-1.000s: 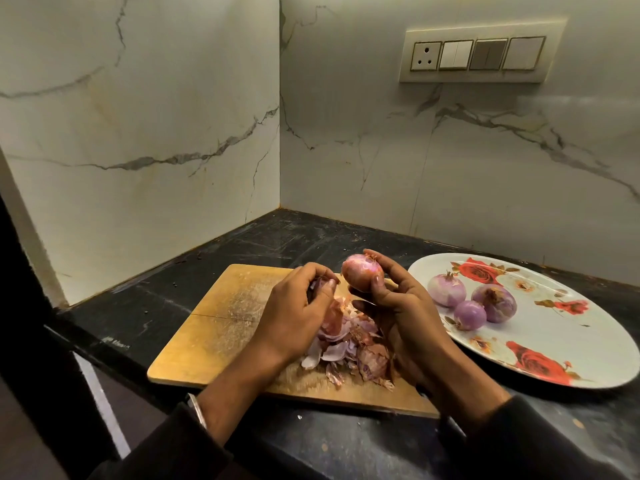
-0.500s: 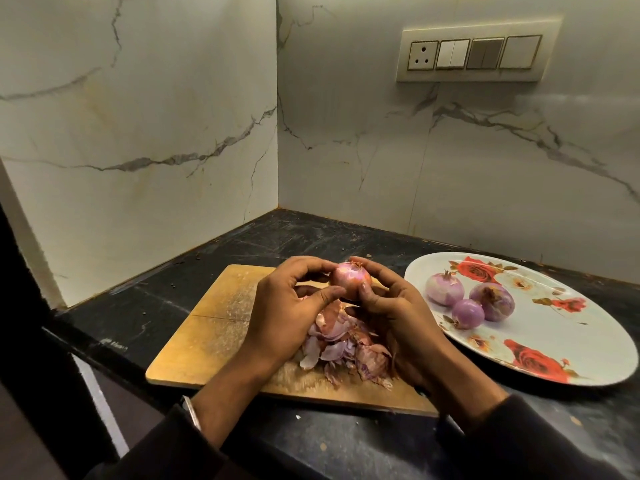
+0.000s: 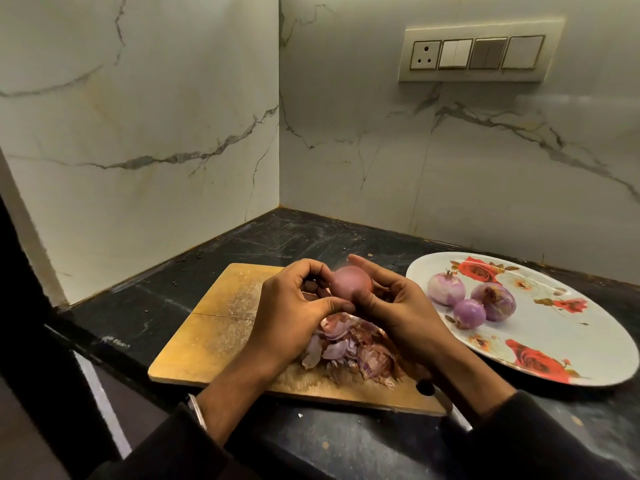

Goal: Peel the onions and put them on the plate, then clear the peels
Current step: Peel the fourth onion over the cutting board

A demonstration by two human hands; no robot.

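A person's two hands hold one onion (image 3: 350, 285) up over a wooden board (image 3: 221, 327) on a dark counter (image 3: 145, 313). The right hand (image 3: 398, 313) cups the onion, thumb pressed against its near side and fingers curled round the back. The left hand (image 3: 294, 306) has its fingers curled in, tips close to the onion's left side and thumb reaching under it — whether they pinch a strip of skin is hidden.

Below the hands, a heap of purple and brown peels (image 3: 349, 348) lies on the board. To the right sits a flowered plate (image 3: 588, 348) with three peeled onions (image 3: 471, 299) grouped near its left side.

The held onion is nearly round and slightly blurred, so its long axis is hard to read. Neither root nor stem end shows clearly, and I cannot tell which way it points.

Likely risks: the onion looks smooth and is held above the board by fingertips and thumb — a hard tug on the skin could make it slip, drop into the peels or roll across the counter. Skin may tear off in small bits and leave patches. Loose peels sit close to the board's near edge, so a careless sweep of a wrist could push them onto the counter or floor.
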